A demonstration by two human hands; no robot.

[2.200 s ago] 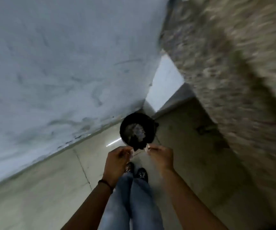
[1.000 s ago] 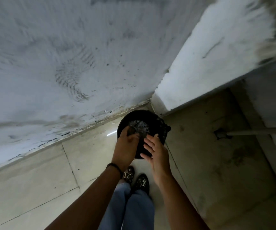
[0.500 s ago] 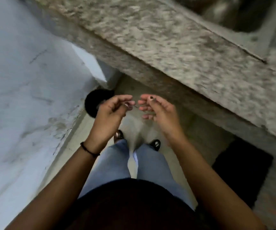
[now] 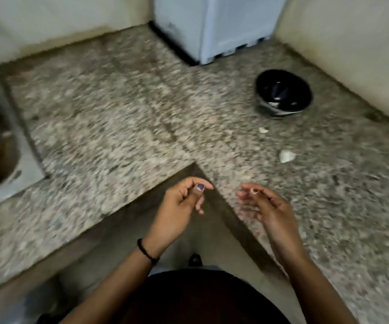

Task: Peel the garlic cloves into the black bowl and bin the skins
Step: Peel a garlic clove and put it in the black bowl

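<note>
Crosswise on the bench [image 4: 118, 113] lies a garlic clove [image 4: 287, 156], tip rightward; left hand [image 4: 182, 202] and right hand [image 4: 266, 204] hover loosely curled, empty.

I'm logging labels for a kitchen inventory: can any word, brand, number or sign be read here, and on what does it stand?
None can be read. The white appliance shows only a bare panel, the black bowl shows only glare, and the granite counter is motion-blurred with no lettering on it.
</note>
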